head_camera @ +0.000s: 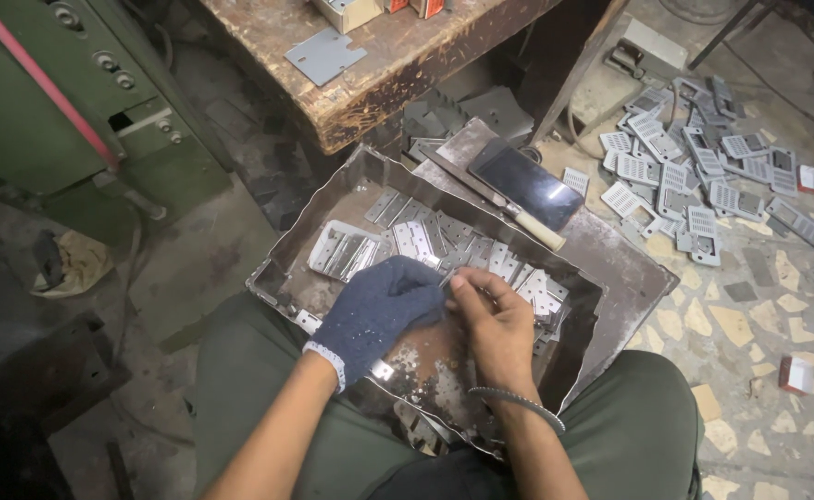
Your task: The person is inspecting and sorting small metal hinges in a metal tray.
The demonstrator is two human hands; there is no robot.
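Left hand [379,310], in a dark knitted glove with a pale cuff: fingers curled together over a small flat metal plate [444,274], at the middle of the tray on the lap. Right hand [495,319], bare, beaded band at the wrist: fingertips [458,282] pinched shut on the same plate from the other side, the two hands touching over it. Tray [282,252]: battered sheet metal, dented walls, rusty floor, resting across both thighs. Contents: a row of grey stamped plates [425,236] overlapping along the far wall, a further cluster [541,294] just right of the bare hand. Handling note, as judgement: edges of stamped sheet are likely sharp, so the bare fingertips do best on the flat faces while the gloved hand takes the edge; lifting one plate clear of the overlapped row avoids dragging its neighbours. Adjacent items: dark phone [527,185] and wooden-handled flat tool [504,206] on a metal slab beyond the tray; perforated grey parts [694,176] scattered on the floor at right; worn wooden bench [370,65] above; green machine [46,102] at left.
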